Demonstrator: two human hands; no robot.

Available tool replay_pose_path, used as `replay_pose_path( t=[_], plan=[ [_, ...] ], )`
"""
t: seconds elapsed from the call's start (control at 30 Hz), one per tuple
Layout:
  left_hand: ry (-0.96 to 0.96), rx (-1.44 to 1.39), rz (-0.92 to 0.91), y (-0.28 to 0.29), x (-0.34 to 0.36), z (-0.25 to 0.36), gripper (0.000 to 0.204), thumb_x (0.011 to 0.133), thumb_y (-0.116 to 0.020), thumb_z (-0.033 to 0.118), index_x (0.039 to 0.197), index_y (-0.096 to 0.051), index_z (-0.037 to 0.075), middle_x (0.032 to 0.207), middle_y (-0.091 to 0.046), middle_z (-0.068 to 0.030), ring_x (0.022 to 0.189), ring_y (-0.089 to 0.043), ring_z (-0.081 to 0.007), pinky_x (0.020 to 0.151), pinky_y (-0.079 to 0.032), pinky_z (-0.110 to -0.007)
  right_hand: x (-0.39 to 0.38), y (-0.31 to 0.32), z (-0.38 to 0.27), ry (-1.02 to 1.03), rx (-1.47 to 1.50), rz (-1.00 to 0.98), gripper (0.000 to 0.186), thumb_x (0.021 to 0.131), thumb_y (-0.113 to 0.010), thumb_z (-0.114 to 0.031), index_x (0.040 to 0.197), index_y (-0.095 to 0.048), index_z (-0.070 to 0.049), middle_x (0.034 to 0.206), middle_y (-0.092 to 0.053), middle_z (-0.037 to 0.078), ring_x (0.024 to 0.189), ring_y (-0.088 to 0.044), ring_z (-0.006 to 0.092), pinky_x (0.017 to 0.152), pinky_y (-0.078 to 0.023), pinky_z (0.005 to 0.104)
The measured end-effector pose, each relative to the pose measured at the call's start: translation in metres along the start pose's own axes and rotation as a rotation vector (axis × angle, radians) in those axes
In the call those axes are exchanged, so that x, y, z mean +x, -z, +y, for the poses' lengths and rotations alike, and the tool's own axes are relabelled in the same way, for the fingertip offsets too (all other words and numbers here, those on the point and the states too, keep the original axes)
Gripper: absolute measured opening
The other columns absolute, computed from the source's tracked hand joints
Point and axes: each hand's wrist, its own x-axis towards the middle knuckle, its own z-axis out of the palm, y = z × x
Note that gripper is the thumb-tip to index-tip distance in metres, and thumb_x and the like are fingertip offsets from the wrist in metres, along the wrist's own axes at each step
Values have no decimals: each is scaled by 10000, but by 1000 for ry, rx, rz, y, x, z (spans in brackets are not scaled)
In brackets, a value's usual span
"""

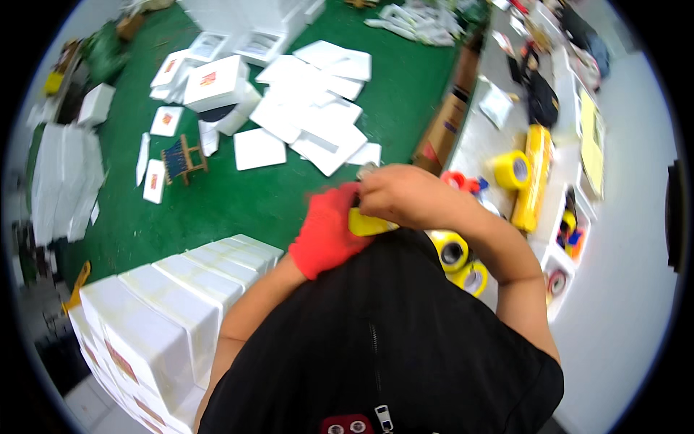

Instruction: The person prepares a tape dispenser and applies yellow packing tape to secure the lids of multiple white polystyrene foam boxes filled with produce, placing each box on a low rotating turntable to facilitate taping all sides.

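Green matting covers the floor (238, 202) ahead, with a pale counter (484, 137) running along the right side.

Thing in hand: a small yellow object (367, 224), glossy and blocky, mostly covered; only a short yellow face shows between the two hands, held close to the chest above the black garment. A small greyish bit (366, 171) sticks up just above the right hand; blurred, cannot identify it.

Grip state: left hand (327, 231), in a red glove, is wrapped closed around the yellow object from the left and below. Right hand (405, 194), bare, is curled closed over its top. Both hands touch each other; motion blur at the glove edge.

Risk (judgement): so little of the object is exposed and both grips overlap, so a slip of the gloved fingers on the glossy face could let it drop onto the lap or the floor. The blur suggests quick handling, which raises that chance.

Surroundings: yellow tape rolls (459, 260) sit just beside the right forearm, another yellow roll (512, 169) and a long yellow tube (533, 177) farther along the counter. A stack of white boxes (166, 318) stands at lower left. Flat white cartons (311, 116) lie scattered on the green floor, with a small wooden chair model (183, 159) near them.
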Motion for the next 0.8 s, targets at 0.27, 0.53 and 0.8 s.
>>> replay_pose_path(
  t=[0.27, 0.53, 0.8],
  plan=[
    [-30, 104, 29, -11, -2, -19, 680, 648, -830, 260, 1249, -560, 96, 1020, -652, -211, 994, -609, -439, 861, -471, -512, 12, -10, -17, -144, -26, 63, 47, 816, -708, -76, 821, -673, -45, 853, -637, 126, 878, -628, 354, 792, -509, 461],
    [46, 28, 82, -22, -7, -24, 690, 639, -809, 253, 1252, -544, 84, 933, -679, -175, 931, -613, -428, 876, -435, -497, 8, -33, -13, -93, -179, 104, 119, 804, -669, 13, 862, -574, -29, 915, -587, 159, 894, -594, 377, 765, -496, 459],
    [86, 35, 29, -15, -12, -23, 737, 669, -817, 312, 1305, -521, 89, 998, -658, -210, 985, -618, -435, 894, -453, -496, -12, -36, -18, 7, -321, 194, 105, 923, -663, -153, 1010, -614, -117, 881, -599, 114, 847, -625, 302, 692, -508, 445]
  ],
)
